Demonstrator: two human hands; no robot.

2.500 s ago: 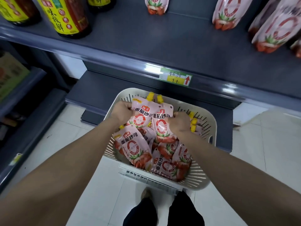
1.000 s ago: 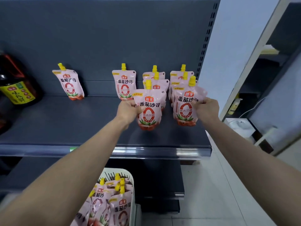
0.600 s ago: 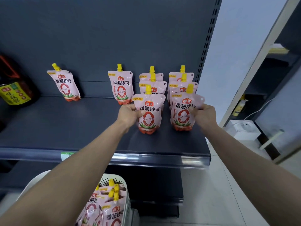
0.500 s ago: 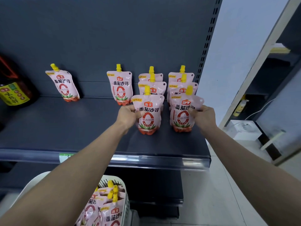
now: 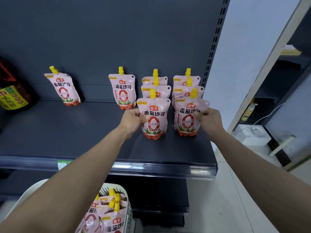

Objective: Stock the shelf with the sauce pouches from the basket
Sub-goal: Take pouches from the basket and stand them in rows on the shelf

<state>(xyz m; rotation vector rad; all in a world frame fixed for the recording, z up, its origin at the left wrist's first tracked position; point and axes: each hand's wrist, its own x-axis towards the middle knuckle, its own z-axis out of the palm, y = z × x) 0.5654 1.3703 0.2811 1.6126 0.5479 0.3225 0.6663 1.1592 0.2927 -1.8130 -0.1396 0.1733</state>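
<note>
Two pink sauce pouches with yellow caps stand upright on the dark shelf (image 5: 67, 132). My left hand (image 5: 132, 119) grips the left edge of one pouch (image 5: 154, 120). My right hand (image 5: 208, 117) pinches the right edge of the other pouch (image 5: 186, 118). Behind each stand two more pouches in a row (image 5: 155, 90) (image 5: 186, 88). A single pouch (image 5: 123, 91) stands left of these rows, and another (image 5: 64, 89) leans further left. The white basket (image 5: 129, 211) at the bottom holds several more pouches (image 5: 114, 219).
A dark sauce bottle (image 5: 12, 96) with a yellow label stands at the shelf's left end. The shelf's front rail (image 5: 151, 169) carries a green price tag (image 5: 63, 163). To the right are a white wall, a tiled floor and another dark rack (image 5: 286, 73).
Both hands lifted a pouch each from the basket up to the shelf and set them down in front of the two rows. In the last half second they barely moved.
</note>
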